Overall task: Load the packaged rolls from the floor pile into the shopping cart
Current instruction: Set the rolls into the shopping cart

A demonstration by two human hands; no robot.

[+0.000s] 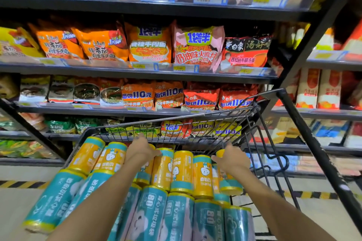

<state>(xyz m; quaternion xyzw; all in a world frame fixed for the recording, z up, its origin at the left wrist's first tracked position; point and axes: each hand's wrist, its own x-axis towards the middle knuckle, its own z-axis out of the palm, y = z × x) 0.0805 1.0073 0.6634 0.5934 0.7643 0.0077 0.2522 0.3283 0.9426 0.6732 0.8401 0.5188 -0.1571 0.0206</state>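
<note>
- The wire shopping cart (137, 123) stood against shelves (117, 7) of instant noodle packets (148, 45).
- It was piled high with packaged rolls: orange rolls (182, 170) at the far end and teal rolls (150, 211) nearer the camera.
- The left hand (142, 151) lay on the top ends of the orange rolls with its fingers bent over them; whether they gripped could not be told.
- The right hand (232, 159) curled its fingers round a yellow-capped roll (221, 153) at the cart's far right side, just beside the other orange ones.
</note>
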